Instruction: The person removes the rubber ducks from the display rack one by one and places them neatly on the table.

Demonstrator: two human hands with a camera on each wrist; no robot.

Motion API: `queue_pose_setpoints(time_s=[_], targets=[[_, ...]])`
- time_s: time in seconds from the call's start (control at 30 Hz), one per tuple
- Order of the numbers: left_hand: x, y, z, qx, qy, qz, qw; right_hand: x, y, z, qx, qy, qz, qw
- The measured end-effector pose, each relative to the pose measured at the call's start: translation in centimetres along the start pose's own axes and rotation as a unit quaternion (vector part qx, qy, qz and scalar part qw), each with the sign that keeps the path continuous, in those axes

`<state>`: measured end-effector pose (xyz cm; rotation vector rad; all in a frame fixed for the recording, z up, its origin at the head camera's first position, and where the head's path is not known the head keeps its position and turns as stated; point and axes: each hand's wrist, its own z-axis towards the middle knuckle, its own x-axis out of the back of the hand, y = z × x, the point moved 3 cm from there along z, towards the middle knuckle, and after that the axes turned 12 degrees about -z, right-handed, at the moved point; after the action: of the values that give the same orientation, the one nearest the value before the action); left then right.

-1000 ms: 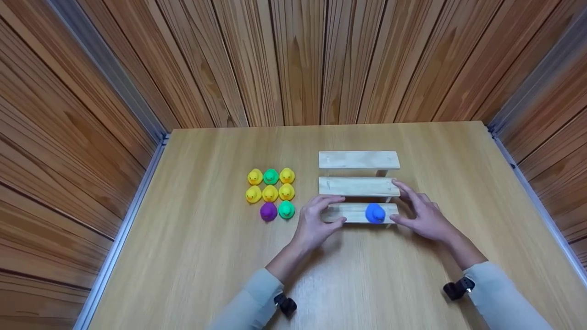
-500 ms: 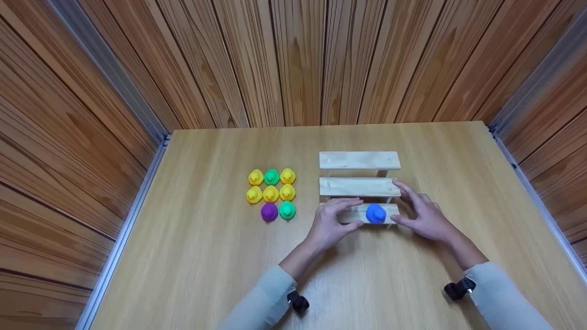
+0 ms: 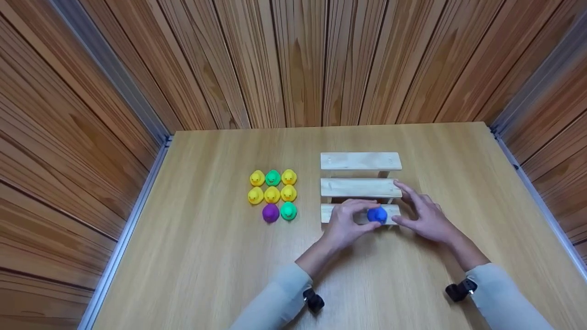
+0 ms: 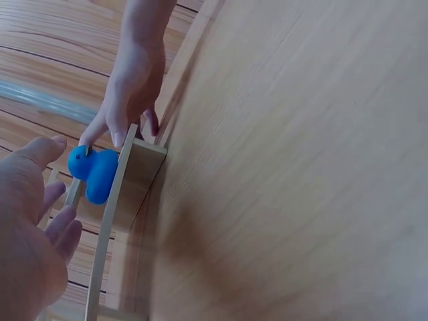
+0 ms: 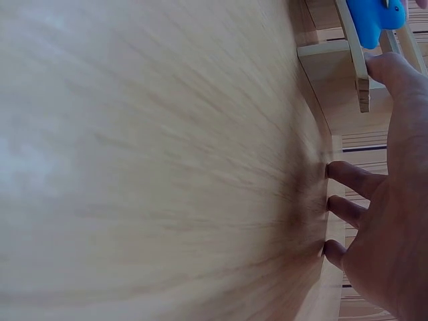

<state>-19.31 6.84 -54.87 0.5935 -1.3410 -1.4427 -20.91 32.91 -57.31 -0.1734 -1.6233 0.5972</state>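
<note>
A blue rubber duck stands near the right end of the lowest step of a three-step wooden rack. My left hand is over that step, thumb and fingers spread on either side of the duck. In the left wrist view a gap shows between those fingers and the duck. My right hand is at the rack's right end, its thumb at the lowest step and forefinger by the middle one. The right wrist view has its other fingers extended down to the tabletop.
Left of the rack, several yellow ducks, a purple duck and two green ducks, one nearer, stand in rows on the wooden table. Plank walls enclose the back and sides.
My left hand has slid rightward along the lowest step, from its left end to the blue duck. My right hand stays at the rack's right end.
</note>
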Motion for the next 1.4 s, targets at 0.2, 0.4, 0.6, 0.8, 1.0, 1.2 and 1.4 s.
queue_pose_setpoints(time_s=[0.2,0.4,0.6,0.8,1.0,1.2,1.4], targets=[[-0.8,-0.4,0.4,-0.006,0.003,0.009,0.9999,-0.1,0.1,0.1,-0.002,-0.003,-0.001,1.0],[-1.5,-0.8,0.5,0.001,0.01,0.002,0.9999,-0.2,0.2,0.1,-0.001,-0.002,0.002,1.0],[-2.1,-1.1,0.4,0.0,0.024,0.004,0.9997,-0.2,0.2,-0.1,-0.001,-0.002,0.004,1.0],[-2.3,-1.0,0.4,-0.006,0.036,0.008,0.9993,-0.1,0.2,-0.1,0.001,0.007,0.002,1.0],[-2.2,-1.1,0.5,-0.008,0.037,0.002,0.9993,0.0,0.3,-0.1,0.003,0.008,-0.001,1.0],[-2.1,-1.0,0.5,0.002,0.031,-0.003,0.9995,-0.2,0.4,0.1,0.001,0.004,0.003,1.0],[-1.9,-0.7,0.6,-0.005,0.031,-0.006,0.9995,-0.3,0.4,0.2,-0.003,0.003,0.008,1.0]])
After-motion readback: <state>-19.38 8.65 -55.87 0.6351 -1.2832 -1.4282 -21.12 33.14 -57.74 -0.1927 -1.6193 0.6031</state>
